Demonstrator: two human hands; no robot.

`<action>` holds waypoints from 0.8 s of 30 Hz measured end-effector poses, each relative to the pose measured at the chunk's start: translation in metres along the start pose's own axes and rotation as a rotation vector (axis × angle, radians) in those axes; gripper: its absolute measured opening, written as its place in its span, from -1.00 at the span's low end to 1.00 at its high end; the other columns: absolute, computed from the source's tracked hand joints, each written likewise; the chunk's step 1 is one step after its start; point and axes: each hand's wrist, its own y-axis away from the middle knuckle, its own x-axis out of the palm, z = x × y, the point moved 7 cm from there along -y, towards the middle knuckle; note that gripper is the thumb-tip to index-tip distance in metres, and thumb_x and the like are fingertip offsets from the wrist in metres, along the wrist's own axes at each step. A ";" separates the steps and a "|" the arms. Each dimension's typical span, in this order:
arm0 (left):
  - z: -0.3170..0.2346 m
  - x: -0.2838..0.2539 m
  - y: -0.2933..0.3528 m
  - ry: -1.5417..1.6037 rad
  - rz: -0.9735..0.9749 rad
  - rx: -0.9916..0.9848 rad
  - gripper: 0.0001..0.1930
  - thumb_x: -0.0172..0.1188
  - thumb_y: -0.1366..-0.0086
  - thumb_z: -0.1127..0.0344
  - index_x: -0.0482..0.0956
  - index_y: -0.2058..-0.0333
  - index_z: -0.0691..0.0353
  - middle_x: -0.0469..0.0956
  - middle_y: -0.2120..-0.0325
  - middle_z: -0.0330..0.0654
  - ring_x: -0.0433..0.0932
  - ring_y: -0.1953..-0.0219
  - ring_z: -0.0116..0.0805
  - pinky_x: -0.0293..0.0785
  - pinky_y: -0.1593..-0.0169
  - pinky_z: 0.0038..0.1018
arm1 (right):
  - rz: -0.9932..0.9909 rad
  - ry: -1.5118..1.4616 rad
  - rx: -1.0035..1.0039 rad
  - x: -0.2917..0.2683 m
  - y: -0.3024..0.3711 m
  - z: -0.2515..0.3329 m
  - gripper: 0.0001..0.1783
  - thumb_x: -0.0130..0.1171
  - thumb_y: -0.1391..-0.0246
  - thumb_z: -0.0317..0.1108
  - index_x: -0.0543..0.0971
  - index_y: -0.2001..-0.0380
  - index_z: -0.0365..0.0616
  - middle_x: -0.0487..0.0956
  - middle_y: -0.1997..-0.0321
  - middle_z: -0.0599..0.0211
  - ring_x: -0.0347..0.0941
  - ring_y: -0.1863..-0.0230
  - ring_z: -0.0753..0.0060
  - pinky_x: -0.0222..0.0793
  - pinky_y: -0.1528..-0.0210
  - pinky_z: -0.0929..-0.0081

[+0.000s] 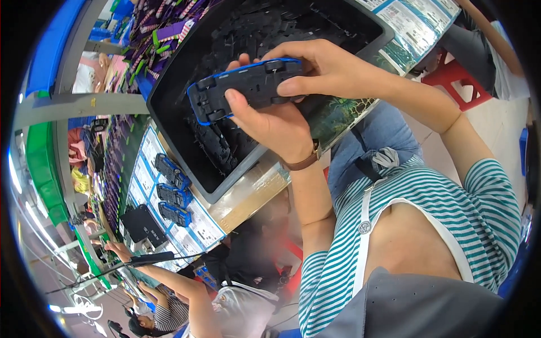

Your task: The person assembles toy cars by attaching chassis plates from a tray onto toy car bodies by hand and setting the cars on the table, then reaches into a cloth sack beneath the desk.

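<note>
A blue toy car (251,87) is held upside down, its black underside and wheels facing up. My left hand (279,129), with a brown-strapped watch at the wrist, supports it from below, the thumb lying on the underside. At the car's right end, my right hand (332,73) grips it between thumb and fingers. Both hands are above a large black bin (217,194). Many flat black plastic parts (253,34) lie inside the bin, partly hidden by the car and my hands.
Left of the bin, three blue-and-black toy cars (173,195) rest on printed sheets (200,228), near a black flat box (142,225). Purple and green pieces (174,31) crowd the line beyond a grey post (84,110). A co-worker's arm (172,280) reaches in at lower left.
</note>
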 end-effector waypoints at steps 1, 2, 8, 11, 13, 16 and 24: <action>-0.002 -0.001 0.000 -0.017 -0.032 0.000 -0.49 -0.03 -0.37 -0.01 0.27 -0.09 0.29 0.40 0.01 -0.07 0.38 -0.10 -0.19 0.33 -0.18 -0.25 | 0.003 -0.120 -0.004 0.000 -0.001 -0.001 -0.53 0.25 -0.10 -0.31 0.44 -0.04 -0.27 0.53 0.12 0.27 0.47 0.12 0.52 0.49 0.08 0.51; -0.003 -0.004 0.000 0.001 -0.090 -0.005 -0.49 0.01 -0.35 -0.04 0.32 -0.04 0.29 0.44 0.06 -0.08 0.42 -0.06 -0.18 0.37 -0.16 -0.24 | -0.026 -0.078 -0.005 0.000 0.001 -0.002 -0.53 0.25 -0.09 -0.32 0.44 -0.04 -0.27 0.53 0.12 0.28 0.46 0.11 0.53 0.50 0.11 0.55; -0.008 -0.023 -0.003 -0.024 -0.126 -0.014 -0.50 -0.06 -0.39 -0.08 0.35 0.02 0.30 0.46 0.16 -0.04 0.47 0.06 -0.20 0.41 -0.09 -0.28 | -0.115 0.108 -0.164 -0.004 0.011 -0.005 -0.53 0.30 -0.02 -0.20 0.52 0.06 -0.24 0.58 0.35 0.26 0.50 0.43 0.59 0.39 0.41 0.60; -0.013 -0.018 0.000 -0.079 -0.095 0.023 -0.52 -0.07 -0.40 -0.07 0.35 0.04 0.31 0.46 0.17 -0.05 0.47 0.07 -0.21 0.41 -0.08 -0.29 | -0.112 0.082 -0.181 -0.003 0.015 -0.003 -0.54 0.30 -0.03 -0.21 0.52 0.04 -0.22 0.58 0.35 0.28 0.48 0.41 0.62 0.38 0.40 0.61; -0.019 -0.012 0.001 -0.089 -0.067 0.046 -0.51 -0.07 -0.41 -0.07 0.35 0.05 0.31 0.45 0.17 -0.05 0.47 0.07 -0.21 0.41 -0.08 -0.30 | -0.092 0.034 -0.198 0.000 0.016 -0.001 -0.55 0.29 -0.04 -0.23 0.52 0.03 -0.21 0.58 0.34 0.31 0.48 0.40 0.63 0.40 0.38 0.62; -0.021 -0.011 0.007 -0.033 -0.104 -0.009 -0.56 -0.02 -0.38 -0.03 0.37 0.02 0.24 0.49 0.17 -0.14 0.46 0.03 -0.25 0.42 -0.06 -0.27 | -0.044 -0.103 -0.077 0.000 0.021 0.001 -0.52 0.21 -0.12 -0.37 0.42 -0.11 -0.25 0.51 0.05 0.36 0.44 0.10 0.63 0.46 0.12 0.64; -0.061 -0.034 0.036 -0.298 -0.125 0.041 -0.73 0.10 -0.37 0.24 0.35 0.02 0.17 0.41 0.38 -0.37 0.30 0.44 -0.70 0.20 0.43 -0.73 | -0.051 -0.141 -0.220 0.019 0.028 0.020 -0.44 0.15 -0.14 -0.33 0.32 -0.21 -0.14 0.45 -0.04 0.30 0.45 0.05 0.53 0.37 0.00 0.57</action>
